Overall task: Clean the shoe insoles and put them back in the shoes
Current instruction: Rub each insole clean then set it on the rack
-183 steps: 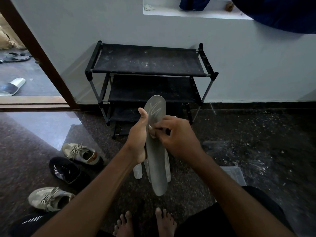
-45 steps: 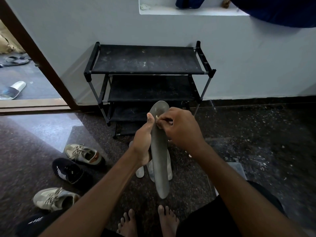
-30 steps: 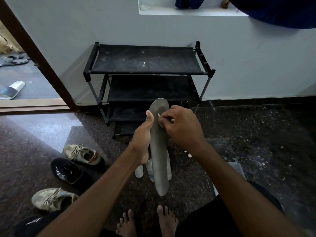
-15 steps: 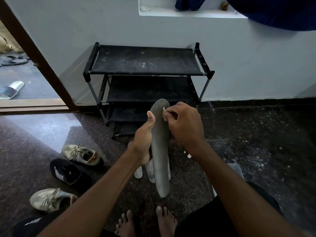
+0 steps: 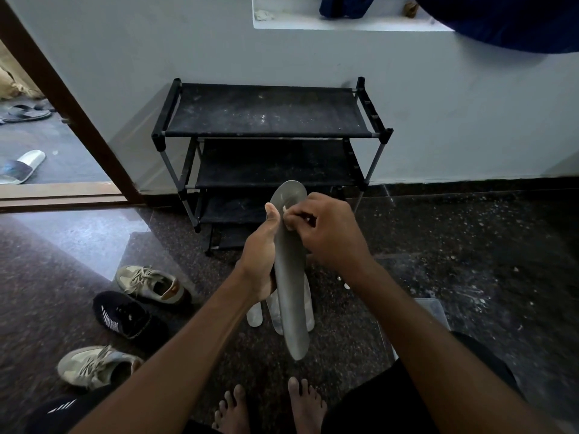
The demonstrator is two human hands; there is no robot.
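My left hand (image 5: 261,260) grips a long grey insole (image 5: 292,296) by its middle and holds it upright in front of me. My right hand (image 5: 326,233) pinches a small pale wipe (image 5: 286,211) against the insole's upper part. Other pale insoles (image 5: 254,314) lie on the floor behind it, partly hidden. Two beige sneakers (image 5: 150,283) (image 5: 94,366) and a black sneaker (image 5: 122,314) sit on the floor at the left. Another black shoe (image 5: 59,408) shows at the bottom left.
A black three-tier shoe rack (image 5: 269,145) stands against the white wall ahead. An open doorway (image 5: 47,145) with sandals beyond is at the left. A clear plastic container (image 5: 429,311) sits by my right leg. My bare feet (image 5: 272,408) rest on the dark speckled floor.
My right hand has slid the wipe from the middle of the insole up toward its top end. The left hand keeps the same grip, and the insole has dropped slightly.
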